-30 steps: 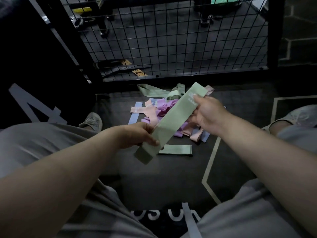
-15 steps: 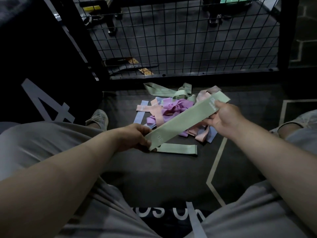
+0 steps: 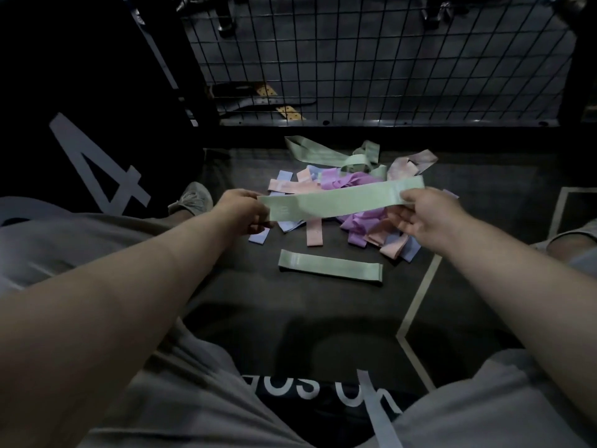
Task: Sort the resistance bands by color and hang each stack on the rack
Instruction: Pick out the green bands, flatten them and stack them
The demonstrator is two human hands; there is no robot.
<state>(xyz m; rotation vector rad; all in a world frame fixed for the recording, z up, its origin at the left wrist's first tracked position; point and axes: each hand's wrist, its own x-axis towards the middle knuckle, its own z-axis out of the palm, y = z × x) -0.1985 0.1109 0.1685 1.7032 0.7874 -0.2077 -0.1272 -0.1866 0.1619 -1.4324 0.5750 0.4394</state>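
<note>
I hold a pale green resistance band (image 3: 342, 200) stretched almost level between both hands above the floor. My left hand (image 3: 242, 211) pinches its left end and my right hand (image 3: 423, 218) pinches its right end. Under it lies a mixed pile of bands (image 3: 358, 218) in purple, pink, blue and green. A second green band (image 3: 331, 267) lies flat and alone on the floor just in front of the pile. More green bands (image 3: 318, 151) lie at the pile's far side.
A black wire mesh panel (image 3: 371, 59) stands right behind the pile. A dark wall with a large white "4" (image 3: 97, 166) is on the left. My shoe (image 3: 193, 197) rests left of the pile. Pale floor lines (image 3: 420, 292) run on the right.
The green band went from steeply tilted to nearly level. My left hand rose and moved away from me, my right hand came down, and the view shifted closer to the pile.
</note>
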